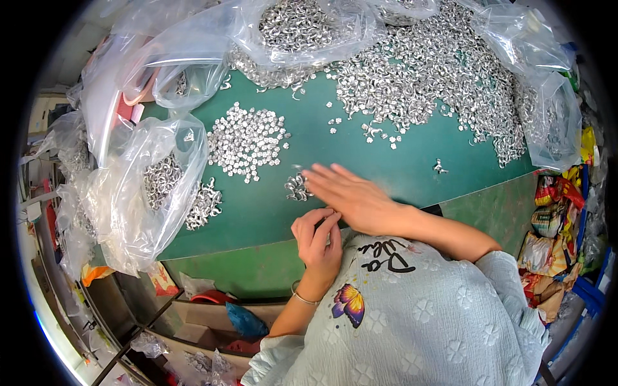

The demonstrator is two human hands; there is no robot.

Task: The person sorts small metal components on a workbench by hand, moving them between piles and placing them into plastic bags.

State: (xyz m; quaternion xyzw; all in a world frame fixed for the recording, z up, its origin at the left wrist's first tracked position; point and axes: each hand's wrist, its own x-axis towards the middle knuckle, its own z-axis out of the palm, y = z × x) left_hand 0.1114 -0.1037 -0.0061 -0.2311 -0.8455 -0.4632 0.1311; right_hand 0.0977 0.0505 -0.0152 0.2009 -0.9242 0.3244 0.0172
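My right hand (pixel 357 198) is stretched flat and palm down low over the green table, its fingers pointing left. The fingertips reach a small heap of curved silvery metal pieces (pixel 297 187). Below it, at the table's near edge, my left hand (pixel 318 244) has its fingers bent and drawn together in a pinch. Whatever lies between those fingertips is too small or hidden to tell. Left of the hands is a spread of small, blocky silvery pieces (pixel 247 140). One loose metal piece (pixel 440 166) lies to the right.
A large pile of curved metal pieces (pixel 412 77) covers the back right of the green table (pixel 257 219). Clear plastic bags (pixel 138 219) of metal pieces stand at left and back. Another small pile (pixel 205 204) sits beside the left bag. Colourful packets (pixel 547 251) are stacked at right.
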